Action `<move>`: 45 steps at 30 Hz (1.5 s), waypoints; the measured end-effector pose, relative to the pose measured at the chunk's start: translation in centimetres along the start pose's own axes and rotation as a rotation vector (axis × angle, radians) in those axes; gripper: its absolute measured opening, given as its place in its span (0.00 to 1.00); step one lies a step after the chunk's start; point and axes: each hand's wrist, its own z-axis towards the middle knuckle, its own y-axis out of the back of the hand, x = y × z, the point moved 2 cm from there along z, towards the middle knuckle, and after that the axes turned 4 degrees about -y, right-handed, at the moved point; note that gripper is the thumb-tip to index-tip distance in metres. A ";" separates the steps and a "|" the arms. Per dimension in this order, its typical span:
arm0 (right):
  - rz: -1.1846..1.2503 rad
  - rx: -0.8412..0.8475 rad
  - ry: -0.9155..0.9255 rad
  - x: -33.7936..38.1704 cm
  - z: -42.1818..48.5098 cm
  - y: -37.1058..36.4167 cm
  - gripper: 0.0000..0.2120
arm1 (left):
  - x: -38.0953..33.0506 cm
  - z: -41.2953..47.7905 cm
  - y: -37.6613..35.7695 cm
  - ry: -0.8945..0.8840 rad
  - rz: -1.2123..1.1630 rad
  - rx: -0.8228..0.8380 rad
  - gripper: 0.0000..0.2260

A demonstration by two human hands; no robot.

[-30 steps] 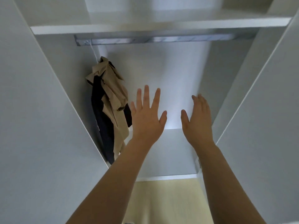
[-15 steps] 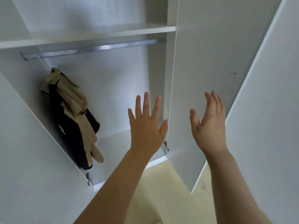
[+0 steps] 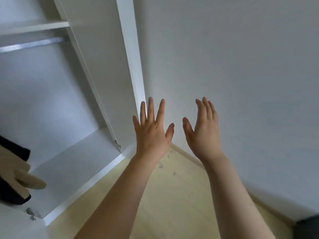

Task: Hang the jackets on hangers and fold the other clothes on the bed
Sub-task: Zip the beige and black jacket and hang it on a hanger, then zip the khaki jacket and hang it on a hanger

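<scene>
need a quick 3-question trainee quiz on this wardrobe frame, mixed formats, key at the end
1. What do the left hand and right hand hold?
2. True or false: the metal rail runs just under a shelf.
3. The beige and dark garment shows: A) at the left edge, inside the wardrobe; B) on the floor; C) draped over the rail.
Key: 1 nothing, both are open; 2 true; 3 A.
</scene>
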 end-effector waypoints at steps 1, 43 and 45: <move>-0.017 -0.008 -0.019 -2.1 0.0 1.7 0.29 | -2.5 0.2 -1.0 -0.023 -0.019 0.003 0.31; -0.108 0.009 -0.318 -60.1 7.9 21.2 0.20 | -52.6 9.7 -37.6 -0.165 -0.194 0.425 0.32; -0.110 0.041 -0.273 -62.2 7.7 20.0 0.20 | -53.0 9.0 -39.6 -0.113 -0.205 0.412 0.32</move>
